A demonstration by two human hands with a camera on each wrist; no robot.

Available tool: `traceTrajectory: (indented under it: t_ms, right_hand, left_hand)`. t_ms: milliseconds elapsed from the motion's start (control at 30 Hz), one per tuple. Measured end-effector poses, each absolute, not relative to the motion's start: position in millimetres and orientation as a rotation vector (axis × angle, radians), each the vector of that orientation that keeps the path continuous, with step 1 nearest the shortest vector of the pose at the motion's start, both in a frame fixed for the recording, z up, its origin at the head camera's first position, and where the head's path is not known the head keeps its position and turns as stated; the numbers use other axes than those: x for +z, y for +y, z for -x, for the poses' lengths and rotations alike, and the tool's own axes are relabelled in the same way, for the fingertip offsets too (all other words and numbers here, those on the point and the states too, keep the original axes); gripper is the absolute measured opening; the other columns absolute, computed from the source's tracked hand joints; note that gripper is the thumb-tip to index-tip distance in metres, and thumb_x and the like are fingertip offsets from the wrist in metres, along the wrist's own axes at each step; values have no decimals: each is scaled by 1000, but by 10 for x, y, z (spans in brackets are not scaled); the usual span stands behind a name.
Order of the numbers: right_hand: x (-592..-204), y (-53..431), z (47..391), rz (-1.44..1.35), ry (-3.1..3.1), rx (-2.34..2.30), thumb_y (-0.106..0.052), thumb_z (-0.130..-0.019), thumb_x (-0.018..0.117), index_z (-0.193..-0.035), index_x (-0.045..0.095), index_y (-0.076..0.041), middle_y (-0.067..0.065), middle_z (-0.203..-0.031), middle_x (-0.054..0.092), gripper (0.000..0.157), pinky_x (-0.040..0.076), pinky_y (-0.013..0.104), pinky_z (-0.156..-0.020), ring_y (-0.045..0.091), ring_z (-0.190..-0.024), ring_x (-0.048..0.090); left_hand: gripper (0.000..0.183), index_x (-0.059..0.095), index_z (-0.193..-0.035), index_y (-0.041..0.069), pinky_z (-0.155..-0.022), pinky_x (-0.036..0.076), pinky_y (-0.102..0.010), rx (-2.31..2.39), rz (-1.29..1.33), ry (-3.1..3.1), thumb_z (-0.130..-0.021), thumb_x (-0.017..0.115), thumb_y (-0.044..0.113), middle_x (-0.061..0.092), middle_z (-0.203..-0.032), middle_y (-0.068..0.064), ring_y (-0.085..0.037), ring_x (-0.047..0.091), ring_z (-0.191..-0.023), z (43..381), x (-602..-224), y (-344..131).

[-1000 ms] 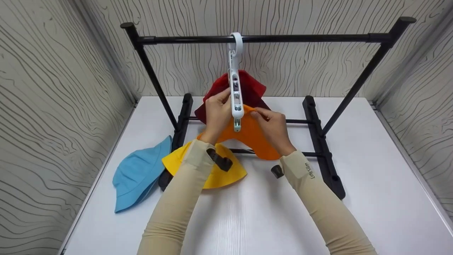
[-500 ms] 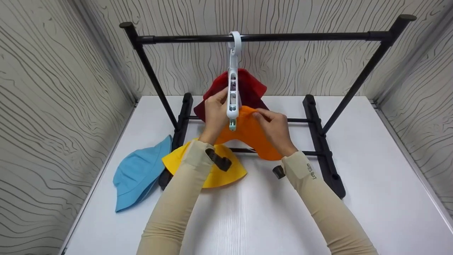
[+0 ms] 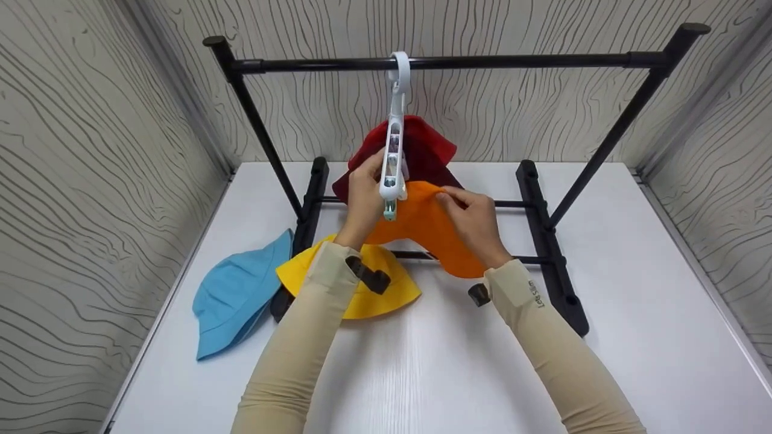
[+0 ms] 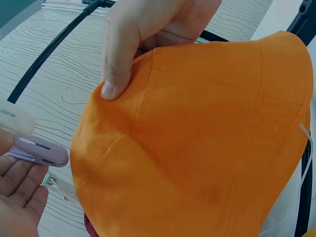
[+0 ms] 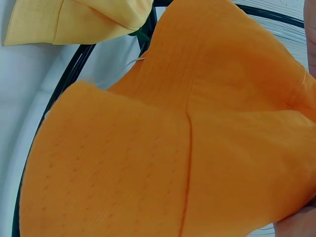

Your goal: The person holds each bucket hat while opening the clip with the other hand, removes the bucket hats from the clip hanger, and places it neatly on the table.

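Observation:
My right hand (image 3: 473, 218) pinches the crown edge of an orange bucket hat (image 3: 422, 217), thumb in front, as the left wrist view also shows. My left hand (image 3: 365, 196) is at the left side of a white hanger (image 3: 395, 144) hooked on the black rail. In the left wrist view, its thumb and fingers pinch a purple clip (image 4: 42, 150) close to the hat's edge, apart from the fabric. Another pale clip (image 4: 61, 187) shows below. Behind the hanger is a dark red hat (image 3: 425, 141), partly hidden by hand and hanger.
A yellow bucket hat (image 3: 380, 295) lies under my left wrist on the white table (image 3: 422, 374). Farther left rests a light blue bucket hat (image 3: 241, 295). The black rack (image 3: 531, 61) spans the back, its feet standing on the table at both sides.
The hanger's lower end has swung a little left, with the left hand. My right hand has drawn the orange hat slightly right and down, away from the hanger.

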State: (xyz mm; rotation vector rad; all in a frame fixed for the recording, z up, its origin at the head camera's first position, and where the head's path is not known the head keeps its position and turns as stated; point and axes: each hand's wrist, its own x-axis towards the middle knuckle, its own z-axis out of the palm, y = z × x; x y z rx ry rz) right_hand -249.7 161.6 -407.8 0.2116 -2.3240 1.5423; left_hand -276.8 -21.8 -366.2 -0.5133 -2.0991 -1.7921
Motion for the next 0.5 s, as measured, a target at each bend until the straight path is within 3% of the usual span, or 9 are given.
traceTrajectory:
  t_ms: [167,500]
  right_hand:
    - [-4097,1650,2457,-182,-2364,1580,-35,-84,59,-104,69,-11,5,-91,66,33,51,21,-70,17,-74,57]
    - [-4137,1699,2418,-173,-2408,1564,-35,-85,58,-107,68,-10,6,-95,66,35,50,19,-72,17,-76,57]
  left_hand:
    - [26,58,-113,3,-78,46,-22,-1878,545,-2097,-88,57,10,58,-93,-9,-13,51,-83,2689,-3590,-249]
    - [33,54,-120,1,-84,46,-24,-1924,570,-2136,-88,56,4,60,-102,-14,-14,55,-91,2501,-3428,-292]
